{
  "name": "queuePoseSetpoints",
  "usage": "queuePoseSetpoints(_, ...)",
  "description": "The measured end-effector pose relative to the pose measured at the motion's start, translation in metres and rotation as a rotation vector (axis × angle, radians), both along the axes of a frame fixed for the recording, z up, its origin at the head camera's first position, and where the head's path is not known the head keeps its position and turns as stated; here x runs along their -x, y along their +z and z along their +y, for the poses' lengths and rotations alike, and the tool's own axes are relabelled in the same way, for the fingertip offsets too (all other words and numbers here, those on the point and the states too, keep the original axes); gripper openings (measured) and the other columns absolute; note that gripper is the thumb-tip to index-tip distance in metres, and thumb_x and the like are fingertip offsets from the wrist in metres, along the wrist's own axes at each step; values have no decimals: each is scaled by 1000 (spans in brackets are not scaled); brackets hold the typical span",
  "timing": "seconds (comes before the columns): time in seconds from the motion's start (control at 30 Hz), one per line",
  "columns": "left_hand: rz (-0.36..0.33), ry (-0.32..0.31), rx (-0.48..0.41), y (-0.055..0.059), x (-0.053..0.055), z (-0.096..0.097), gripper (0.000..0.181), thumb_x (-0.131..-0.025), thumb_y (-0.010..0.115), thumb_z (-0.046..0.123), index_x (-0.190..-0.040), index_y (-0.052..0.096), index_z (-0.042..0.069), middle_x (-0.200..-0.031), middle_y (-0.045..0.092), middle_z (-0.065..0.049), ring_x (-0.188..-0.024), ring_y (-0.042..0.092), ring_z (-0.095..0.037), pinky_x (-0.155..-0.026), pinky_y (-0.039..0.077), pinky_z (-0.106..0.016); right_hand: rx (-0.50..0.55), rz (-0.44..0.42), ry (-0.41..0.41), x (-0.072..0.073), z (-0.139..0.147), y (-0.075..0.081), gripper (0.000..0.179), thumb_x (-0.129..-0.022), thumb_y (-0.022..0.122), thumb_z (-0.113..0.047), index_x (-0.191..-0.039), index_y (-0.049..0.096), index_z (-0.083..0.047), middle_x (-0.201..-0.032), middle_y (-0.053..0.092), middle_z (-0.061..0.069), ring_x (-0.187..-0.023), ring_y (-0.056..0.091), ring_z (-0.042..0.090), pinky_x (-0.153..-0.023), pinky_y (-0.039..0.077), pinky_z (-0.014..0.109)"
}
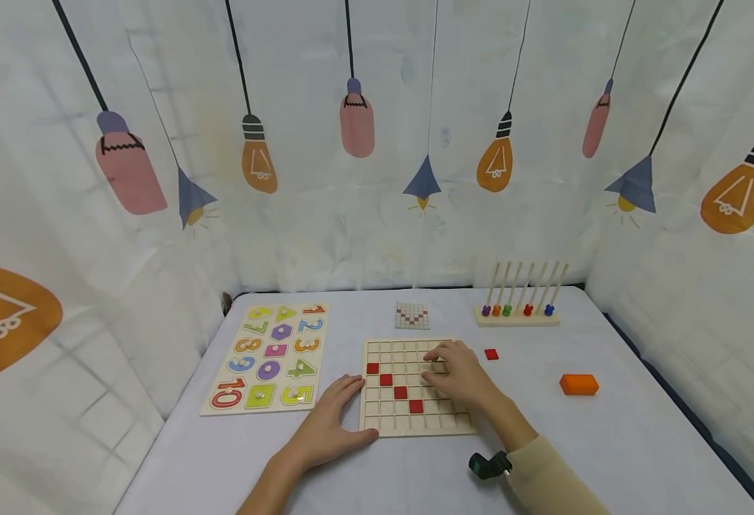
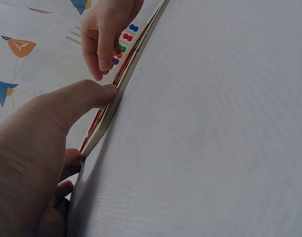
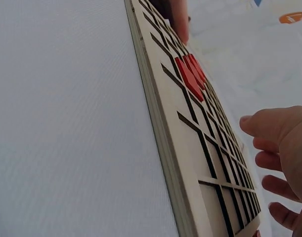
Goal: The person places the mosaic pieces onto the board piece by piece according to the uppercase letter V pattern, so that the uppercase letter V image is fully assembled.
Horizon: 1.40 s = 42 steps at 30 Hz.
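Observation:
A square wooden grid board (image 1: pixel 377 423) lies flat on the table, with several red square tiles (image 1: pixel 400 393) set in its cells in a descending diagonal. At its near left corner, my left hand (image 1: pixel 328 425) holds the board, fingers along the left edge and thumb (image 2: pixel 99 94) on the near edge. My right hand (image 1: pixel 461 375) hovers over the board's right half, fingers loosely bent; in the right wrist view the thumb (image 3: pixel 269 123) and fingers stand apart with nothing between them. One loose red tile (image 1: pixel 491 354) lies just right of the board.
Behind the board lies a small pattern card (image 1: pixel 412 315) with a red V on a grid. A number and shape puzzle (image 1: pixel 212 400) sits at left. At back right stands a bead rack (image 1: pixel 519 320) with upright pegs; an orange block (image 1: pixel 579 385) lies nearer, at right.

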<state>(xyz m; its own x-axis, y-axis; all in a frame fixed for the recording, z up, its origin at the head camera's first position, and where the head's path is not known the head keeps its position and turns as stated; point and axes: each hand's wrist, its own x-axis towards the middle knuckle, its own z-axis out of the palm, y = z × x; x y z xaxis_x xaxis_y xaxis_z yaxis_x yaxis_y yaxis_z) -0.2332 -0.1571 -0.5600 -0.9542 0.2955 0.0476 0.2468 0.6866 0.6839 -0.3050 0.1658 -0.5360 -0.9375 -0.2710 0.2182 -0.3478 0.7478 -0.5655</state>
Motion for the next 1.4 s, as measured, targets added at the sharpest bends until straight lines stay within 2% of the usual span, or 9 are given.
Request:
queuePoseSetpoints(0.1, -3, 2, 2, 0, 0, 0, 106, -80, 89, 70, -168, 50, 26, -179, 40, 5, -171, 31, -29, -134, 35, -64, -3, -16, -26, -3, 7, 0, 28, -96, 89, -34, -120, 82, -24, -121, 74, -10, -123, 60, 18, -106, 54, 49)
queuePoseSetpoints(0.23, -8, -2, -4, -1, 0, 0, 106, -80, 89, 71, -168, 50, 27, -179, 39, 5, -171, 30, -29, -134, 35, -65, 13, -15, -48, -10, 17, 1, 27, -96, 88, -33, -120, 82, -22, -122, 75, -6, -123, 60, 20, -106, 55, 50)
queuePoseSetpoints(0.37, -11, -4, -7, 0, -1, 1, 105, -80, 89, 70, -168, 50, 27, -179, 40, 5, -171, 30, -29, -134, 35, -65, 12, -3, -62, -15, 28, 0, 27, -97, 87, -32, -121, 82, -22, -120, 75, -4, -117, 58, 19, -97, 55, 44)
queuePoseSetpoints(0.7, -17, 0, 0, 1, -1, 1, 105, -81, 89, 70, -168, 50, 26, -179, 40, 6, -172, 30, -29, -134, 35, -65, 1, 12, -78, -21, 54, -2, 29, -97, 87, -30, -123, 82, -18, -117, 75, -4, -110, 60, 19, -92, 55, 39)
queuePoseSetpoints(0.97, -4, 0, 1, 3, -1, 0, 105, -81, 89, 69, -168, 50, 24, -179, 41, 6, -171, 31, -29, -134, 35, -64, -5, -4, -119, -23, 72, -5, 20, -98, 86, -28, -116, 82, -23, -118, 75, -5, -114, 59, 20, -99, 58, 44)
queuePoseSetpoints(1.13, -4, 1, 0, 2, -2, -1, 106, -81, 90, 69, -168, 50, 24, -179, 41, 6, -171, 31, -29, -134, 35, -64, -23, -34, -156, -26, 79, -5, 24, -97, 87, -30, -120, 82, -22, -123, 74, -1, -116, 58, 24, -99, 59, 45)
queuePoseSetpoints(1.4, -4, -3, -7, 2, -1, 0, 105, -81, 90, 67, -168, 51, 24, -179, 41, 7, -172, 30, -29, -134, 35, -64, -61, -68, -206, -31, 89, -6, 30, -97, 86, -31, -124, 81, -19, -122, 73, 1, -114, 56, 23, -97, 60, 45)
